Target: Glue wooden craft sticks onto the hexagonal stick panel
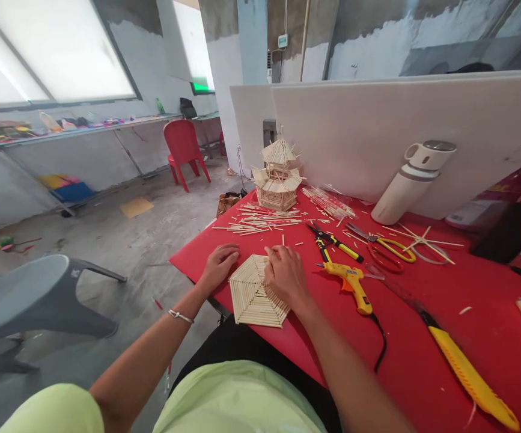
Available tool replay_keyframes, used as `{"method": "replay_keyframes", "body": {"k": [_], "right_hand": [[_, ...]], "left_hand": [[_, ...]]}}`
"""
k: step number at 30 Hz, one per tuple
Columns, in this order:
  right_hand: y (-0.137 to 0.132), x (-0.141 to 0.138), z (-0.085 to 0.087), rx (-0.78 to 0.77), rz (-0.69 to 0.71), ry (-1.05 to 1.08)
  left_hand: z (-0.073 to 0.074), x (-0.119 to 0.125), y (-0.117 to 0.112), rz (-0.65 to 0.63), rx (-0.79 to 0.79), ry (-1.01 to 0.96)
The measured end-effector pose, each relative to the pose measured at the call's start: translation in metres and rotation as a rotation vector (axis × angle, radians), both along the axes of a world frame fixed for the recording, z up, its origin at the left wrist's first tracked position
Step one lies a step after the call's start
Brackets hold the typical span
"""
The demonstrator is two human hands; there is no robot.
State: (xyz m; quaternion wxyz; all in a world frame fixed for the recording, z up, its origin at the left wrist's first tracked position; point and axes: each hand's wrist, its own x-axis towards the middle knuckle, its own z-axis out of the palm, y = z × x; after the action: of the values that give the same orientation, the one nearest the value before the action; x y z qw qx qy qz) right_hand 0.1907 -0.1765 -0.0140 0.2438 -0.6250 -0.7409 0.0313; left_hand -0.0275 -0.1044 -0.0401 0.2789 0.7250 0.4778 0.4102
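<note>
A hexagonal panel of thin wooden sticks [253, 294], laid in concentric rings, lies flat at the red table's near edge. My right hand [285, 273] is over its right side, fingers bent and drawn together near the centre; what they pinch, if anything, is hidden. My left hand [219, 264] rests on the table by the panel's upper left corner, fingers loosely bent and nothing seen in them. To the right lies a yellow glue gun [350, 282] with its nozzle towards the panel. Yellow-and-black cutters [332, 243] lie behind it.
A tiered stick pagoda [278, 174] stands at the back beside loose sticks [258, 221] and bagged sticks [330, 201]. Rightward are pliers [384, 243], a star of crossed sticks [422, 240], a white bottle [407, 186] and a yellow-handled saw [467, 373]. A grey stool [26, 294] stands left.
</note>
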Motion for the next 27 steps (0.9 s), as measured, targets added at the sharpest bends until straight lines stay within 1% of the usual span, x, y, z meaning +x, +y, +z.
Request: {"method": "replay_keyframes", "body": {"k": [2, 5, 7, 9, 11, 14, 16, 18, 20, 24, 27], "right_hand": [[-0.008, 0.005, 0.001, 0.024, -0.043, 0.075], [-0.032, 0.013, -0.01, 0.044, -0.1, 0.302], [-0.052, 0.021, -0.021, -0.001, -0.162, 0.452], [-0.072, 0.03, -0.03, -0.08, -0.259, 0.588], [-0.086, 0.037, -0.034, -0.158, -0.356, 0.705], [-0.093, 0.044, -0.033, -0.234, -0.429, 0.87], [-0.092, 0.045, -0.03, -0.286, -0.466, 0.944], [-0.089, 0.044, -0.027, -0.329, -0.514, 0.956], [-0.087, 0.04, -0.026, -0.342, -0.55, 0.901], [-0.087, 0.029, -0.029, -0.29, -0.576, 0.72], [-0.088, 0.022, -0.033, -0.223, -0.606, 0.687]], "left_hand": [[0.0, -0.002, 0.0, 0.023, -0.016, -0.05], [-0.001, -0.005, -0.001, 0.052, -0.052, -0.125], [-0.001, -0.006, -0.001, 0.062, -0.079, -0.165], [-0.001, -0.007, -0.002, 0.062, -0.089, -0.182], [-0.002, -0.01, -0.005, 0.042, -0.066, -0.156], [-0.004, -0.019, -0.013, -0.012, 0.0, -0.047], [-0.007, -0.029, -0.02, -0.107, 0.097, 0.049], [-0.009, -0.039, -0.027, -0.199, 0.205, 0.118], [-0.01, -0.047, -0.034, -0.245, 0.267, 0.183], [-0.009, -0.053, -0.04, -0.26, 0.284, 0.265], [-0.009, -0.051, -0.04, -0.257, 0.304, 0.29]]}}
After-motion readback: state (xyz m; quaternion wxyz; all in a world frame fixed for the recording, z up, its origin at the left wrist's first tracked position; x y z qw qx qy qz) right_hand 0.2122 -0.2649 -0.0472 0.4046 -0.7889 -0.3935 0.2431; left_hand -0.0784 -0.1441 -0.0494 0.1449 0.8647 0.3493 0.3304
